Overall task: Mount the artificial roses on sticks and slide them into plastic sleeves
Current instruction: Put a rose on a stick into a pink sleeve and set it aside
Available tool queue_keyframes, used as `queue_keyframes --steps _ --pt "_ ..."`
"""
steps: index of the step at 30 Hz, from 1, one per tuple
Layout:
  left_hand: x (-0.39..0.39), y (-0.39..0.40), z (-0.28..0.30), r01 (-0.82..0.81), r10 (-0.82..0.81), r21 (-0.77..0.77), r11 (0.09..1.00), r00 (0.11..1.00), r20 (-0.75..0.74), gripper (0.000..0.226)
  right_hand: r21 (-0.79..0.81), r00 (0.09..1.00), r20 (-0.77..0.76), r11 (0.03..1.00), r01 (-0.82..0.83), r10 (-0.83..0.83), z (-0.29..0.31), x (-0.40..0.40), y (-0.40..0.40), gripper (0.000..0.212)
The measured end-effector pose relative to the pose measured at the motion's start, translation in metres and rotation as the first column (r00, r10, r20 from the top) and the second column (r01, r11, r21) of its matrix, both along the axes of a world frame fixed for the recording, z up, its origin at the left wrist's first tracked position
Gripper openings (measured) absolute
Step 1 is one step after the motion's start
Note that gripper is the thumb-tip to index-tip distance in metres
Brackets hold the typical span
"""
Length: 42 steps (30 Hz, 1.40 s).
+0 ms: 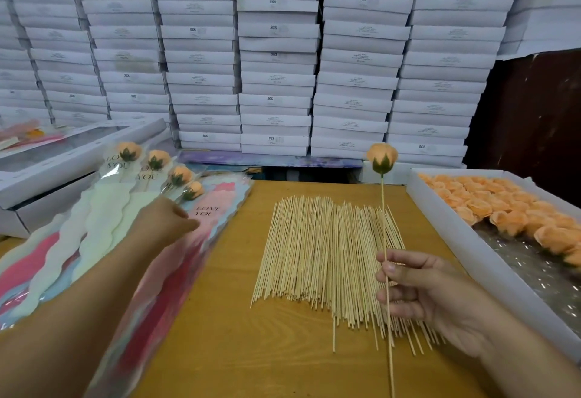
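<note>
Head cam: right hand (418,287) pinches the rose (382,157) stick (386,256) upright over the stick pile (327,253); left hand (163,221), fingers relaxed, rests on the sleeves (176,259) at the table's left edge.

Landmark: stick pile (330,259), centre of wooden table (220,334).
- Left of pile: bare strip of table, open as far as the fanned plastic sleeves (176,259); left hand (166,221) rests on these.
- Right of pile: right hand (421,290) holds mounted rose (382,157) upright on its stick; the white rose tray (471,259) wall blocks just beyond.
- Behind pile: short bare strip, then stacked white boxes (276,61).
- In front of pile: bare table.
</note>
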<state>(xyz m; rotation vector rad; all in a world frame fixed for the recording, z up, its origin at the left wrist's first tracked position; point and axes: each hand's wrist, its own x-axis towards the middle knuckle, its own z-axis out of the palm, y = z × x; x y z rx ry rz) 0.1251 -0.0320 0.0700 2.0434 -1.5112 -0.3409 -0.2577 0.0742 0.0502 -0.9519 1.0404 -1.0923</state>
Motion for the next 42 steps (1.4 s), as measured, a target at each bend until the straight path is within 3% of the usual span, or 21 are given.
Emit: queue_keyframes --steps 4,8,15,25,30,36,42 --pt "0.027 -0.005 -0.019 -0.092 0.078 0.155 0.984 0.993 0.094 0.046 0.002 1.0 -0.001 1.0 0.005 -0.005 0.0 -0.001 -0.001 0.03" --pt "0.036 -0.007 -0.028 -0.116 0.108 0.13 0.985 0.992 0.071 0.05 -0.009 1.0 -0.008 1.0 0.001 -0.001 0.0 0.0 -0.001 0.031" --pt "0.038 -0.006 -0.029 -0.142 0.14 0.029 0.989 0.988 0.061 0.037 -0.018 1.0 -0.004 1.0 -0.004 0.004 -0.002 -0.002 -0.002 0.029" --pt "0.047 -0.009 -0.014 -0.077 0.075 0.118 0.99 0.997 0.016 0.044 -0.031 1.0 -0.013 0.999 -0.01 0.01 -0.002 -0.002 -0.002 0.032" --pt "0.042 -0.01 -0.008 -0.117 0.124 0.14 0.983 0.991 -0.047 0.035 -0.037 1.0 -0.015 0.999 -0.007 0.007 -0.002 -0.002 -0.002 0.032" --pt "0.045 -0.01 -0.002 -0.117 0.108 0.114 0.987 0.991 0.085 0.009 -0.044 1.0 -0.02 0.999 -0.005 0.004 -0.003 -0.003 -0.002 0.031" --pt "0.048 -0.008 0.002 -0.147 0.127 0.08 0.986 0.969 0.212 0.01 -0.036 1.0 -0.014 0.999 -0.017 0.016 -0.003 -0.004 -0.002 0.028"
